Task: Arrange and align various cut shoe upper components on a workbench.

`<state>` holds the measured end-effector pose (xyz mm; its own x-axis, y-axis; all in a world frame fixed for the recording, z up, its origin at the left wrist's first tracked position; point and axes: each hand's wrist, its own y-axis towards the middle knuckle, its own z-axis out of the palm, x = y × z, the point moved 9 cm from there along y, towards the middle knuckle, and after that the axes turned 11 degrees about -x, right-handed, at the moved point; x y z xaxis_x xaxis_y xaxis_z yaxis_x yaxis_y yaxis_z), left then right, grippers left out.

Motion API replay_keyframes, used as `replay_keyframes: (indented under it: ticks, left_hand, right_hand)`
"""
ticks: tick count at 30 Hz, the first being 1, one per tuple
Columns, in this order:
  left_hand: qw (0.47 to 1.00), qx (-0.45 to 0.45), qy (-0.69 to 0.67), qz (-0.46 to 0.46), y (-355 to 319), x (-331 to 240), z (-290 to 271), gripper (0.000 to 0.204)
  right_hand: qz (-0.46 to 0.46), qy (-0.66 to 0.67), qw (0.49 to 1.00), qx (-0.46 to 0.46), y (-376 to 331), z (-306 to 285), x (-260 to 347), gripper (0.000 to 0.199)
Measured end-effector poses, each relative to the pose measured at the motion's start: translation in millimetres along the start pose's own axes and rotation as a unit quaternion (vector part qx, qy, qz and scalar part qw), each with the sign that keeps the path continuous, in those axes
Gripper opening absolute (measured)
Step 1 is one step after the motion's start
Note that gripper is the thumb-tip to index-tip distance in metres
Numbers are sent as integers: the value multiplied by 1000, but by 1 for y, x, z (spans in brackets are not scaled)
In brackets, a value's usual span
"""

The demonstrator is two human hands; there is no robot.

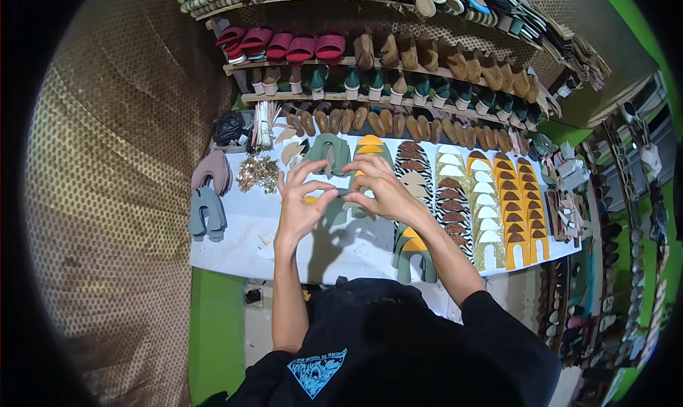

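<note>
Over the middle of the white table, my left hand [302, 204] and my right hand [384, 191] meet with thumbs and forefingers pinched. A small dark grey-green piece [342, 192] is stretched between their fingertips; its kind is too small to tell. The other fingers of both hands are spread and raised. Just beyond my hands lies a stack of green U-shaped shoe uppers [330, 146]. Green pieces topped with orange half-rounds [371, 145] run in a column partly hidden behind my right hand and forearm.
More U-shaped cutouts lie in columns: zebra print [461, 230], gold [489, 250] and orange [515, 254]. Grey uppers [207, 215], pink uppers [212, 171] and a pile of small shiny bits [258, 173] sit left. Shoe racks [398, 69] stand behind; a patterned curtain [121, 215] hangs left.
</note>
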<state>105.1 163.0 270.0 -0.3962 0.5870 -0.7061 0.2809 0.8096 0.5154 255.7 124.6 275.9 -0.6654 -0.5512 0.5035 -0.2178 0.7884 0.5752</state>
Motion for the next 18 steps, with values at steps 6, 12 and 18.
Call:
replay_keyframes:
  ticks: [6, 12, 18]
  left_hand:
    - [999, -9, -27, -24, -2, 10, -2, 18]
    - [991, 106, 35, -80, -27, 54, 14, 54]
    - [992, 12, -78, -101, -25, 97, -3, 15]
  right_hand:
    - [-11, 2, 1000, -25, 5, -4, 5, 23]
    - [28, 4, 997, -65, 8, -1, 2, 23]
    - [59, -54, 993, -92, 0, 14, -3, 21]
